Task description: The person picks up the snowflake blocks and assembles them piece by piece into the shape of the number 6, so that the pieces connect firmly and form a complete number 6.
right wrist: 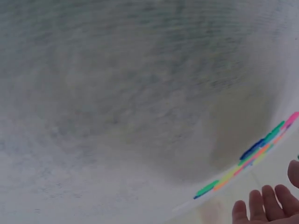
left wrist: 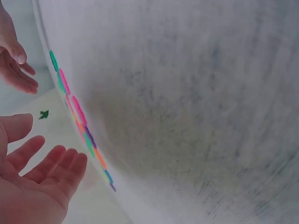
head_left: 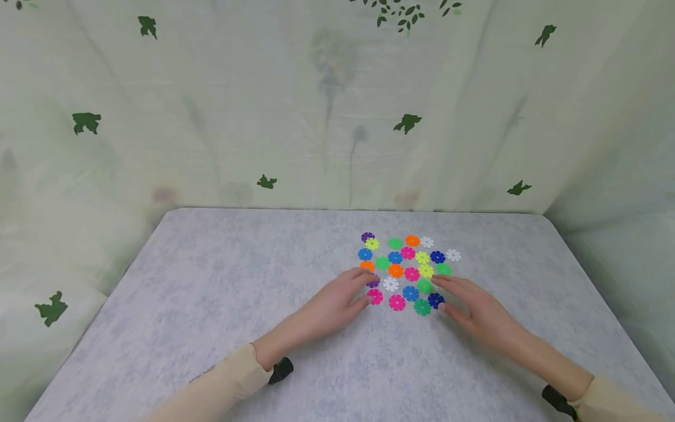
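Several flat, notched plastic discs lie spread on the table, among them a white disc (head_left: 391, 284), a pink disc (head_left: 397, 302) and a yellow disc (head_left: 422, 257). My left hand (head_left: 337, 298) hovers at the left side of the group, fingers loosely bent, covering parts of an orange disc (head_left: 367, 266) and a purple disc (head_left: 373, 283). Opposite it, my right hand (head_left: 479, 310) is held over the right side, its thumb by a dark blue disc (head_left: 436, 300). Both wrist views show a gap between fingers and tabletop; the left hand (left wrist: 39, 179) and right hand (right wrist: 271, 205) hold nothing.
The grey mottled table (head_left: 211, 281) runs back to a pale curtain (head_left: 253, 105) printed with green birds, which also hangs along both sides. Dark wrist straps (head_left: 281, 370) sit at the cream sleeves (head_left: 227, 375).
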